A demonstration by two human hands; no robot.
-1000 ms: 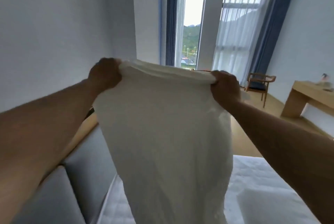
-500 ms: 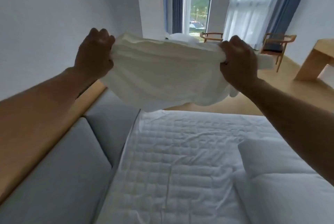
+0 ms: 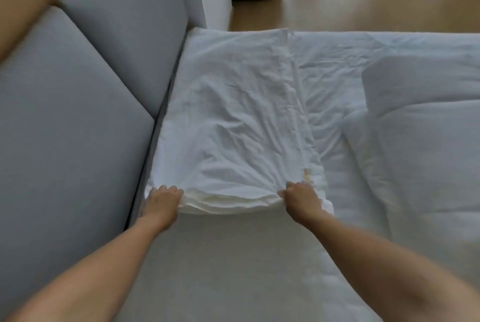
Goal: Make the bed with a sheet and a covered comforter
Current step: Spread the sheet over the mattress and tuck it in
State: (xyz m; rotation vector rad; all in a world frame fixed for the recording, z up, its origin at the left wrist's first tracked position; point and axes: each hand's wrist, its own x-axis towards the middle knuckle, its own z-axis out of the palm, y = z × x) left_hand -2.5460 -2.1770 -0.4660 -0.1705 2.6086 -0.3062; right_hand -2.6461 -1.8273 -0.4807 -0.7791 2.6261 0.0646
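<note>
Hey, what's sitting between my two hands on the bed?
In the head view, the stacked near edge of the folded sheet spans from the left hand to the right hand; both grip it.

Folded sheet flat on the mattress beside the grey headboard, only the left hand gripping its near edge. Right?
No: the head view shows both hands gripping its near edge, left hand and right hand. The folded sheet does lie flat on the mattress beside the grey headboard.
</note>
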